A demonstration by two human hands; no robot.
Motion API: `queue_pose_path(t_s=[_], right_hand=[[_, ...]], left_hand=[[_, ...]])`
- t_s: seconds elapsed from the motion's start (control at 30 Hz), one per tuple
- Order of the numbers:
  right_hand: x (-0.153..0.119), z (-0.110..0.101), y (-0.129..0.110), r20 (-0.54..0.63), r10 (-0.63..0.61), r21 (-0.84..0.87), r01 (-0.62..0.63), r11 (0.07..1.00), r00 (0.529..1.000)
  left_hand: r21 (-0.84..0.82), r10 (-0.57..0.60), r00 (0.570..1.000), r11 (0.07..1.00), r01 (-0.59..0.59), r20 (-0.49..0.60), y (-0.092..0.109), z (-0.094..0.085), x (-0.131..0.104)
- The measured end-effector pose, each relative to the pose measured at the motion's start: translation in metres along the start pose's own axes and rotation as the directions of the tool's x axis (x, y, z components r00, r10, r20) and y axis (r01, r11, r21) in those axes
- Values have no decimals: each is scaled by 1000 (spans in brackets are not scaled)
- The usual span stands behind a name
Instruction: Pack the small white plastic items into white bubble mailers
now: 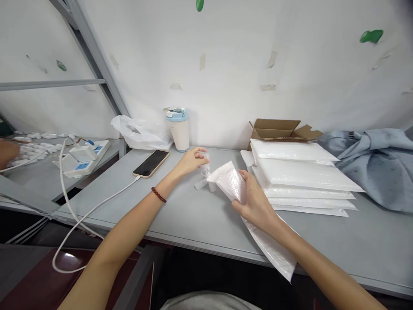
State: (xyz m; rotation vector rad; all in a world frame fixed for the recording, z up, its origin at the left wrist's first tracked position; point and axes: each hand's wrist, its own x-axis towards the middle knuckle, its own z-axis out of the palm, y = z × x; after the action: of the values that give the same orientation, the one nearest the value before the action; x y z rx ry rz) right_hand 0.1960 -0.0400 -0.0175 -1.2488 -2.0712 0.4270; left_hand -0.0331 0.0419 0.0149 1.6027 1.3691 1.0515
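My right hand (253, 200) is closed around a white bubble mailer (230, 181), which is folded or bent under the grip. Its lower end hangs past the table's front edge. My left hand (193, 160) reaches over the table with curled fingers. At its fingertips is a small translucent plastic piece (207, 161), pinched between thumb and fingers as far as I can see. Just below, several small clear plastic tubes (201, 184) lie on the grey table (187, 215), close to the mailer's upper end.
To the right rise stacked white bubble mailers (303, 172), a cardboard box (275, 129) and blue-grey cloth (377, 163). Leftward are a tumbler (179, 131), a plastic bag (142, 133) and a phone (151, 163) on a white cable (103, 200). Another person's hand (8, 153) shows far left.
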Motion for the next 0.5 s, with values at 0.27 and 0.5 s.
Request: queue_pose_path(t_s=[0.27, 0.5], right_hand=[[0, 0, 0, 54, 27, 10, -28, 1000, 998], [1, 0, 0, 27, -2, 28, 1, 1000, 1000]], left_hand=[[-104, 69, 973, 990, -94, -221, 14, -4, -5], [-252, 139, 985, 955, -160, -99, 11, 9, -8]])
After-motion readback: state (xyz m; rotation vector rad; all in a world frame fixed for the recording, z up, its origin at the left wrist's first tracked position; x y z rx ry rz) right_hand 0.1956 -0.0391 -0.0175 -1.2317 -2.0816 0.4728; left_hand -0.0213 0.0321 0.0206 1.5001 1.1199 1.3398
